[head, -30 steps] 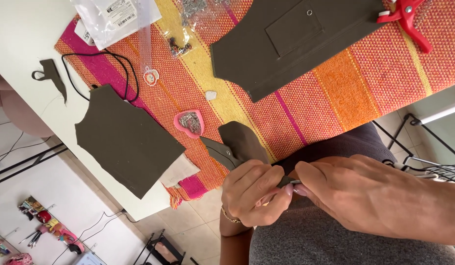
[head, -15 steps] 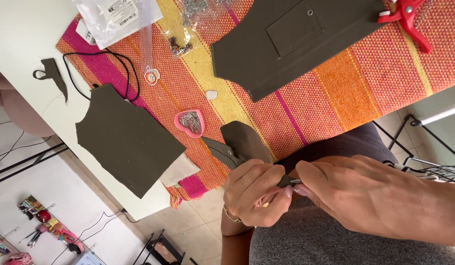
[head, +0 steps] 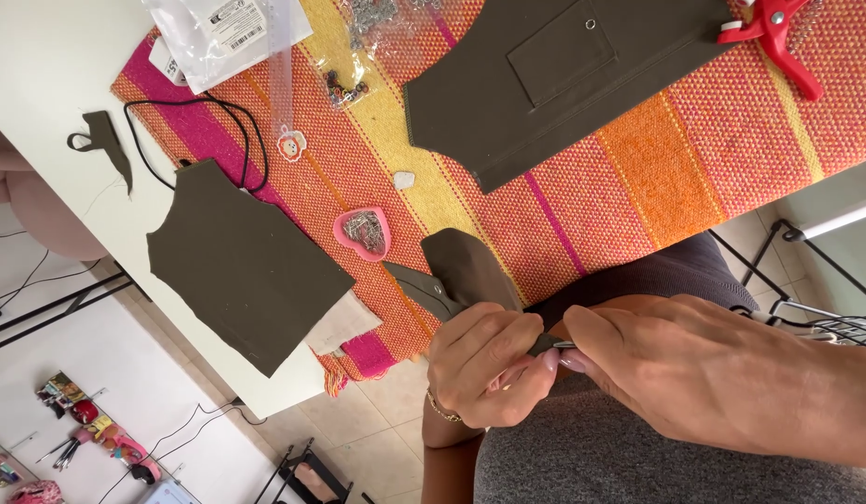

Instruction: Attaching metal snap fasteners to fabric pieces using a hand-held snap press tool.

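Olive-green fabric piece (head: 465, 271), pinched at its edge between left hand (head: 484, 359) and right hand (head: 694, 369), both closed on it; it trails onto the striped cloth (head: 638, 177) beside the pink pin dish (head: 363, 231), within easy reach.

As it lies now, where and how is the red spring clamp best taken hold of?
Grip the red spring clamp by its two splayed handles, coming from above on the side away from the olive fabric panel. Its jaws point at the panel's edge, while the handles lie free on the striped cloth.
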